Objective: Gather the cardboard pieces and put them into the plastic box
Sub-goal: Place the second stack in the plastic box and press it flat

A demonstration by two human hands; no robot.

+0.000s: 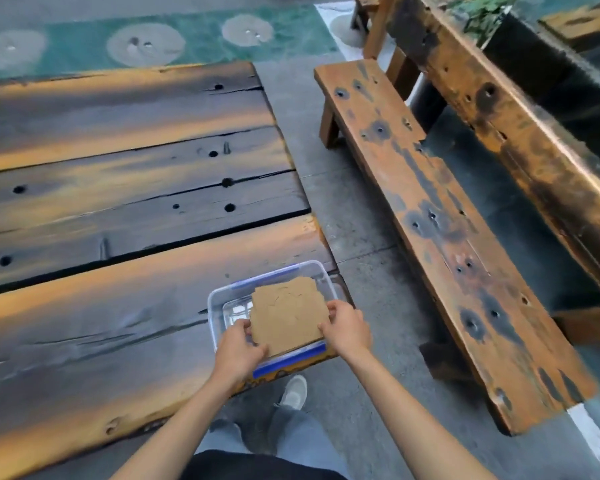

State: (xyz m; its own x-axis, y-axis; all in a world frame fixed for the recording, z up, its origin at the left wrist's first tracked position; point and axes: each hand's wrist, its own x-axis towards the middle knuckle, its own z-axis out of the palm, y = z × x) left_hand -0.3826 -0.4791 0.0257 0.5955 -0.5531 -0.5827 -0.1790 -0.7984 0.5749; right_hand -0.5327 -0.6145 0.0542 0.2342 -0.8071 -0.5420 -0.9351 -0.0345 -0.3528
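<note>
While your left hand (238,351) and right hand (347,328) are pinching the cardboard pieces (289,314) over the plastic box (219,299) at the worktop's (118,306) near right corner, the tilted stack is risking catching the rim and spilling.

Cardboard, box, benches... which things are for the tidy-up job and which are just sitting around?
For the job:
cardboard pieces, a stack held over the box
plastic box, at the table's corner
left hand and right hand, gripping the stack

Just there:
wooden table
wooden bench
plant
</note>
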